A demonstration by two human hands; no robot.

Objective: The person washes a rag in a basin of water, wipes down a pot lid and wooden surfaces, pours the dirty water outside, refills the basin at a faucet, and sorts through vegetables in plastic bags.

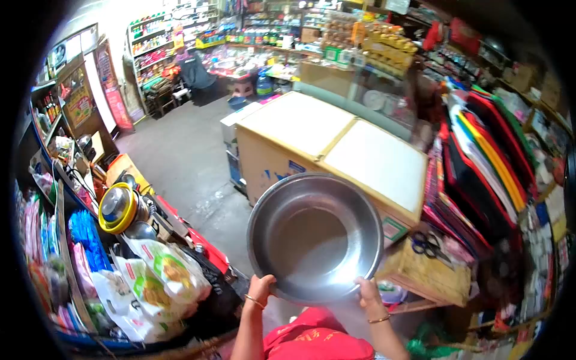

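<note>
A wide, shiny metal basin [315,237] is held out in front of me, its hollow inside facing up toward the camera. My left hand [261,288] grips the lower left of the rim, with the thumb over the edge. At the lower right of the rim, my right hand [368,291] is closed in the same way. The fingers under the basin are hidden on both sides. Nothing shows inside the basin. Each wrist wears a thin bracelet.
Beyond the basin stands a chest freezer [300,123] with a white top. Scissors [427,245] lie on a small wooden table [438,273] at the right, below stacked coloured fabric [480,150]. Metal and yellow bowls [117,207] and plastic bags [153,282] crowd the left. Grey floor [180,156] runs between.
</note>
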